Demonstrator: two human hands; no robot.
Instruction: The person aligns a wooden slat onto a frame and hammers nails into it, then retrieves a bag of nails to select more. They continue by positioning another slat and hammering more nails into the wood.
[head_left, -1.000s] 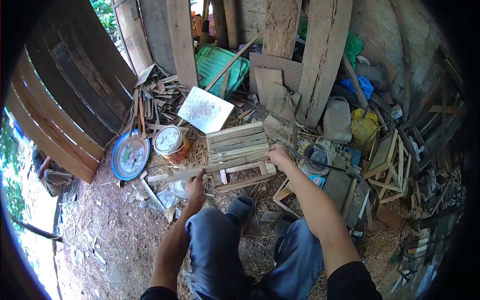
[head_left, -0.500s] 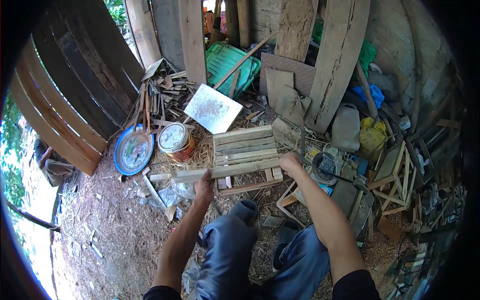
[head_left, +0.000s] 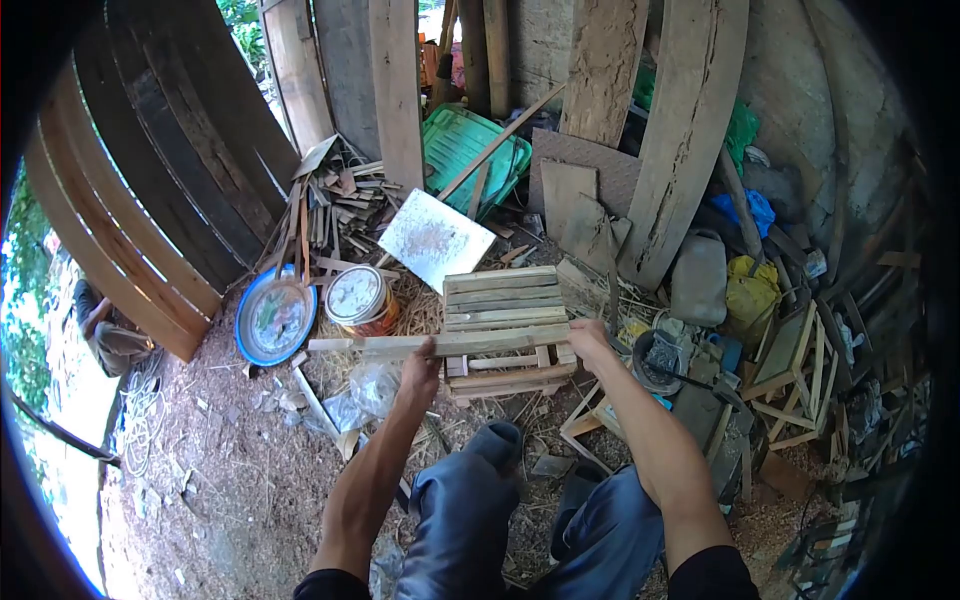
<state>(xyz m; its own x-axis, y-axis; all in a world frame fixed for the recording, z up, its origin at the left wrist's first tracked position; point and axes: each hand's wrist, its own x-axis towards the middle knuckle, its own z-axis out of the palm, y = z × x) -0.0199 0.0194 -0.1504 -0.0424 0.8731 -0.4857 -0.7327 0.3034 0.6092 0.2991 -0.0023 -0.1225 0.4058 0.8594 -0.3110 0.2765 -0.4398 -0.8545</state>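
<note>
A long wooden slat (head_left: 490, 342) runs almost level across the view, held in both hands. My left hand (head_left: 420, 368) is closed around it left of its middle, thumb on the upper face. At the slat's right end, my right hand (head_left: 591, 343) grips with closed fingers. Beneath and behind the slat stands a small wooden crate (head_left: 505, 294) with parallel slats on its top. The held slat crosses over the crate's near part and overlaps it in this view, its left end reaching well past the crate.
Left of the crate are a paint bucket (head_left: 356, 296), a blue-rimmed basin (head_left: 272, 318) and piled wood scraps (head_left: 345, 205). A white board (head_left: 436, 240) lies behind. On the right are a jerrycan (head_left: 698, 280), a yellow bag (head_left: 752, 292) and wooden frames (head_left: 795, 365). A person (head_left: 105, 325) sits far left.
The slat has tilted from rising toward the right to nearly level, with both hands still on it. More of the crate's near rail shows below it. The view has shifted slightly.
</note>
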